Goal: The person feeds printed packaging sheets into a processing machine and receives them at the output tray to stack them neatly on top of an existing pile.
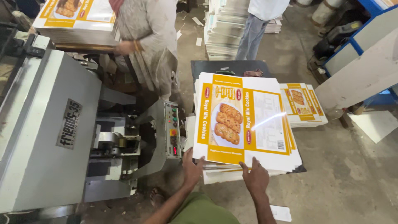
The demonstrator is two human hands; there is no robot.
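Both hands grip the near edge of the top sheet (242,124), a big printed card with yellow borders and a picture of cookies. Left hand (191,168) pinches the near left corner, thumb on top and fingers tucked under. Right hand (256,177) lies flat on the near edge with its fingers spread, and I cannot tell if any finger is under the card. Holding two spots along one edge probably keeps the wide, bendy sheet from flopping.

It sits on top of a tall stack of sheets (248,168) on a dark table (207,66), just right of the grey machine (45,124). Its long side runs away from the person, tilted a bit to the right. A smaller pile (304,105) lies just beside it on the right. Two other people stand farther back.
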